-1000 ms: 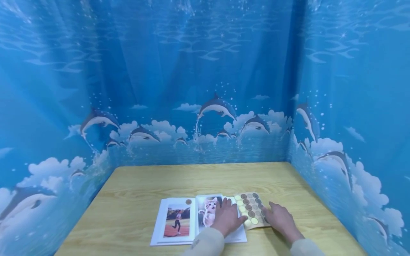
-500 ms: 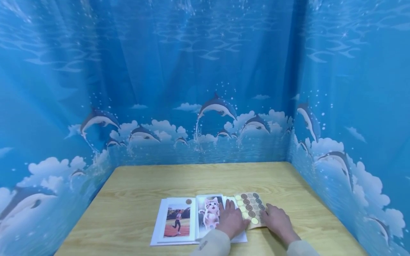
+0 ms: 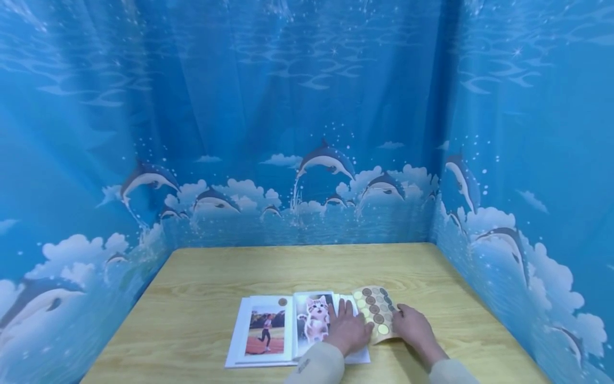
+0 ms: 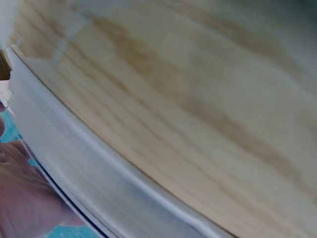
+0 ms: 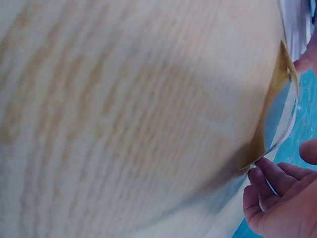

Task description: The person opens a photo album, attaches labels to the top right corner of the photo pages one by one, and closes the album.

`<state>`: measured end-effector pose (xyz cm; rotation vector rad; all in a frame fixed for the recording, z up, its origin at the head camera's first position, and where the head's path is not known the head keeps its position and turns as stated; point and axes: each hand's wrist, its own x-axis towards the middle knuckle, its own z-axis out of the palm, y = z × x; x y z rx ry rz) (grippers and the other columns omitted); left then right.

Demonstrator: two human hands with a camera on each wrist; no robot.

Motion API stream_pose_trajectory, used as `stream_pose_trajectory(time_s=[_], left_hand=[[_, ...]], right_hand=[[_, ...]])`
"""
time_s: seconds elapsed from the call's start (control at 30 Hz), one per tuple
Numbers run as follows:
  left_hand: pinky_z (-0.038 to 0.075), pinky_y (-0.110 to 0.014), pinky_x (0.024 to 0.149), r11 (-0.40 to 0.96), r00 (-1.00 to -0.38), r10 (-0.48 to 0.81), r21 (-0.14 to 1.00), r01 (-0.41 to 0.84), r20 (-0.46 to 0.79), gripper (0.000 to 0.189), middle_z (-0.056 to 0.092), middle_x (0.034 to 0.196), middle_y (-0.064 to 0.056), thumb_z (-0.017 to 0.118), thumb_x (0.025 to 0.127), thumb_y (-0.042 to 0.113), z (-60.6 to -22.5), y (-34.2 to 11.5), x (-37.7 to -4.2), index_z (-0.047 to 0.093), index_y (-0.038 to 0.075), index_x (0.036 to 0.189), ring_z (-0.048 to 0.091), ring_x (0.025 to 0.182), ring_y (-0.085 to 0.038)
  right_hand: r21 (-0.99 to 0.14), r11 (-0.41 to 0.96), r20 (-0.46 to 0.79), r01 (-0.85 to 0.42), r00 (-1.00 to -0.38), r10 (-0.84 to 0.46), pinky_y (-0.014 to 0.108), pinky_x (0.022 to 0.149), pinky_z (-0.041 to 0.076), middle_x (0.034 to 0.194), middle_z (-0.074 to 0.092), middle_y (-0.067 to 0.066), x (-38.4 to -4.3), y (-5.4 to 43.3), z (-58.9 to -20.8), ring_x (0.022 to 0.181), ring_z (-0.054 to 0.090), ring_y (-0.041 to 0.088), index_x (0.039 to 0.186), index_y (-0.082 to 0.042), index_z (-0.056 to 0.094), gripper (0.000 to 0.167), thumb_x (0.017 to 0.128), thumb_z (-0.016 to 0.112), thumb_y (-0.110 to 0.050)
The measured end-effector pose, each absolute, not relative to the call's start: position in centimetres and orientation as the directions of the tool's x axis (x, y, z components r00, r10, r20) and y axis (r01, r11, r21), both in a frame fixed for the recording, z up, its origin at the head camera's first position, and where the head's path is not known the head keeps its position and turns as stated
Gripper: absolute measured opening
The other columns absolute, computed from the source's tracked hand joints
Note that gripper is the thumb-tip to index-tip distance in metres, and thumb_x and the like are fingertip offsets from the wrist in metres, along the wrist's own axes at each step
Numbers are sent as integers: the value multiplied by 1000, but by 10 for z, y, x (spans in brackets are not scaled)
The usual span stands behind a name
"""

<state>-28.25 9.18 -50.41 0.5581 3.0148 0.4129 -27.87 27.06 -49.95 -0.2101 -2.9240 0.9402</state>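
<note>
A white photo album (image 3: 240, 330) lies open on the table. Its left page bears a photo of a runner (image 3: 266, 333) with a round brown sticker (image 3: 282, 302) above it; a kitten photo (image 3: 315, 320) is on the right. My left hand (image 3: 347, 328) rests spread on the right page, fingers partly over the kitten photo, thumb side at the sticker sheet. That sheet of round stickers (image 3: 371, 309), in gold, brown and grey rows, overlaps the album's right edge. My right hand (image 3: 414, 328) holds its right edge with the fingertips. In the right wrist view the sheet (image 5: 270, 109) bows up off the table.
The wood-grain table (image 3: 230, 272) extends behind and to both sides of the album. Blue curtains (image 3: 249, 133) printed with dolphins stand round its back and sides.
My left hand has slid slightly right towards the sheet. The right hand has moved in on the sheet's right edge, and the sheet, flat before, now curves up.
</note>
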Motion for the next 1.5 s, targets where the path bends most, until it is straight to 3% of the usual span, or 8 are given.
stream_pose_trajectory(time_s=[0.43, 0.63, 0.8, 0.93, 1.07, 1.27, 1.37, 1.5], left_hand=[[9, -63, 117, 868, -908, 418, 292, 403, 12, 54, 35, 157, -12, 23, 106, 49, -504, 89, -284, 51, 25, 145, 22, 148, -33], [9, -64, 117, 845, -899, 438, 343, 411, 0, 55, 44, 153, 0, 23, 106, 47, -504, 89, -286, 47, 22, 148, 29, 146, -32], [2, -64, 117, 777, -896, 444, 501, 382, -5, 57, 42, 154, 6, 24, 105, 46, -502, 88, -287, 41, 17, 151, 28, 146, -32], [0, -62, 117, 728, -905, 426, 588, 352, 14, 60, 39, 156, 2, 23, 106, 46, -500, 87, -288, 37, 13, 153, 26, 146, -31], [10, -56, 120, 650, -910, 412, 684, 332, 50, 60, 39, 155, -5, 27, 106, 45, -495, 88, -291, 37, 9, 153, 29, 145, -31], [34, -52, 113, 454, -935, 343, 856, 247, 88, 57, 46, 150, -11, 46, 103, 40, -488, 89, -295, 41, 8, 150, 44, 136, -32], [37, -55, 110, 357, -952, 283, 909, 214, 113, 54, 50, 145, -15, 57, 99, 32, -485, 89, -296, 47, 6, 146, 47, 132, -36], [43, -55, 105, 271, -967, 230, 948, 169, 107, 57, 51, 142, -19, 69, 91, 20, -482, 86, -301, 50, 2, 142, 55, 122, -37]], right_hand=[[-728, 664, -54, 173, -979, 196, 66, 109, 26, 141, 43, 36, -281, 267, -495, 132, 36, 56, 135, 16, 47, 48, 104, 36, -20], [-828, 533, -84, 172, -979, 185, 66, 109, 26, 139, 42, 38, -280, 264, -496, 132, 35, 56, 134, 19, 45, 49, 104, 36, -19], [-872, 456, -107, 179, -978, 181, 65, 107, 32, 136, 47, 37, -283, 263, -498, 125, 46, 53, 133, 19, 45, 51, 105, 38, -23], [-897, 403, -110, 179, -976, 188, 57, 98, 47, 135, 49, 35, -284, 263, -498, 118, 55, 48, 134, 17, 45, 52, 106, 41, -26], [-921, 346, -107, 176, -972, 209, 45, 88, 53, 135, 51, 33, -284, 261, -496, 113, 58, 41, 137, 15, 44, 53, 105, 45, -28], [-938, 315, -59, 144, -962, 266, 35, 86, 54, 134, 54, 31, -286, 258, -490, 108, 60, 32, 136, 10, 50, 52, 101, 56, -28], [-948, 289, -50, 134, -959, 280, 38, 91, 53, 134, 53, 30, -287, 257, -487, 112, 58, 36, 136, 9, 50, 51, 99, 60, -24], [-948, 295, -28, 120, -955, 296, 49, 105, 44, 138, 50, 29, -287, 256, -482, 125, 50, 42, 138, 7, 49, 49, 97, 62, -16]])
